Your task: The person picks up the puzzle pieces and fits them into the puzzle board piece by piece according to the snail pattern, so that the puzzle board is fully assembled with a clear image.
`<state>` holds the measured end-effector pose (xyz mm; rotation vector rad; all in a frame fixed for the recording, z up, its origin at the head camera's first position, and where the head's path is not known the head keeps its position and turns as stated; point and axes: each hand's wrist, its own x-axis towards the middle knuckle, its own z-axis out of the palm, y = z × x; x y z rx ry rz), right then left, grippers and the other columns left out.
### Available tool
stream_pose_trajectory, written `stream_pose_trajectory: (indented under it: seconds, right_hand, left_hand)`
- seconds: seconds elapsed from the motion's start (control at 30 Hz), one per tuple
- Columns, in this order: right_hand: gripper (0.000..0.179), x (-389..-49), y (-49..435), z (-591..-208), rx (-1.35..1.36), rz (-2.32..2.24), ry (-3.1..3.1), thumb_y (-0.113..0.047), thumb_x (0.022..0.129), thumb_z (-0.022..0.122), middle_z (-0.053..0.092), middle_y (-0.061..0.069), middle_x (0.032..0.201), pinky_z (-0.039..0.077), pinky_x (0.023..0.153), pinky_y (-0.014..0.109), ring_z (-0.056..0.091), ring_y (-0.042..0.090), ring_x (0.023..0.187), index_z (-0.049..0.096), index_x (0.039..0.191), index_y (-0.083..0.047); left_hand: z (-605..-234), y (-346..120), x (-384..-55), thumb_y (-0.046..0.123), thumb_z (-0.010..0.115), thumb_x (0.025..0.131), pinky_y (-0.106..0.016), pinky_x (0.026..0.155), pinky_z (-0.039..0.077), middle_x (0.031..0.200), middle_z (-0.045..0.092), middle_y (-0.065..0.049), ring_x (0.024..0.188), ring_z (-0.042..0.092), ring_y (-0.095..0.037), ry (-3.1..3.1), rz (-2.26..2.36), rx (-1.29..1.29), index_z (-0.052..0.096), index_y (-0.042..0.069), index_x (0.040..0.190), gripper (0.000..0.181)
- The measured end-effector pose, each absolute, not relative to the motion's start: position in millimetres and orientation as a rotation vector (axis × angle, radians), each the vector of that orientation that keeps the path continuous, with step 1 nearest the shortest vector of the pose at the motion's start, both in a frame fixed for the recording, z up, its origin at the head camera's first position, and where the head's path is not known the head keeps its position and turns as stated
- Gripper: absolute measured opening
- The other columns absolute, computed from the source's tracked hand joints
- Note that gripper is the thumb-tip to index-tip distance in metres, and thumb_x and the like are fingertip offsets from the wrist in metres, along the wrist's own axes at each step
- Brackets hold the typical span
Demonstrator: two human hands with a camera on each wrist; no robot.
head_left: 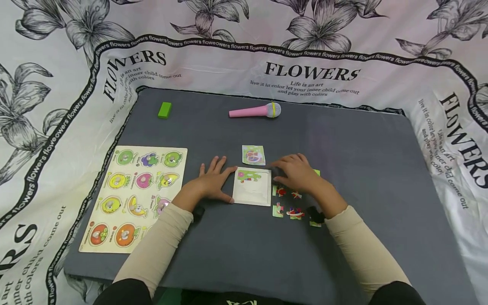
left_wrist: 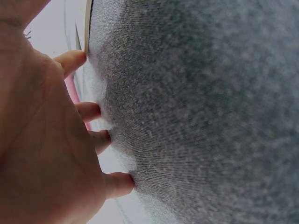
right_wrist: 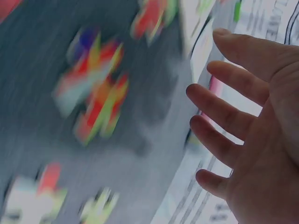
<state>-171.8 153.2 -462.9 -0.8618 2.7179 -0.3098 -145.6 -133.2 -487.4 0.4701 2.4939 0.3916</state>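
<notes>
A small white puzzle tray [head_left: 252, 195] lies between the two hands, with a few joined pieces [head_left: 248, 175] along its top. My left hand [head_left: 211, 182] rests at the tray's left side, fingers spread; its index fingertip and thumb touch the edge. In the left wrist view, fingertips [left_wrist: 122, 183] press on the grey cloth. My right hand [head_left: 295, 173] is over the tray's right side and holds nothing; its fingers are loosely extended in the right wrist view. Loose jigsaw pieces [head_left: 295, 213] lie beneath and beside it, blurred in the right wrist view. Some are hidden by the hand and wrist.
A square picture card [head_left: 253, 155] lies just beyond the tray. Left of it is a large fruit board [head_left: 146, 167], partly under the left forearm. Farther back are a pink toy microphone [head_left: 249, 111] and a green block [head_left: 164, 110]. Patterned cloth [head_left: 213, 67] surrounds the grey tabletop.
</notes>
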Motion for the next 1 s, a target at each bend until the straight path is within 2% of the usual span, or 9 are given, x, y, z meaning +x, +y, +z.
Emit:
stream_pose_trajectory:
  seconds: [0.37,1.0]
  right_hand:
    - [0.049,-177,225,-460,-0.674,-0.204,2.770,-0.022,0.089,0.071,0.054,0.021,0.135,0.022,0.106,0.064,0.041,0.042,0.130,0.058,0.134,-0.009]
    - [0.034,-166,254,-476,-0.639,-0.297,2.876,-0.002,0.086,0.071,0.062,0.020,0.120,0.033,0.099,0.064,0.053,0.041,0.115,0.067,0.120,-0.005]
  left_hand:
    - [-489,-141,-144,0.054,0.080,0.073,-0.069,0.111,-0.001,0.163,-0.007,-0.016,0.148,-0.014,-0.037,2.511,0.430,0.458,0.019,0.026,0.156,0.107]
    - [-492,-134,-147,0.054,0.080,0.072,-0.069,0.111,-0.001,0.163,-0.007,-0.016,0.148,-0.013,-0.037,2.497,0.430,0.483,0.020,0.026,0.156,0.107]
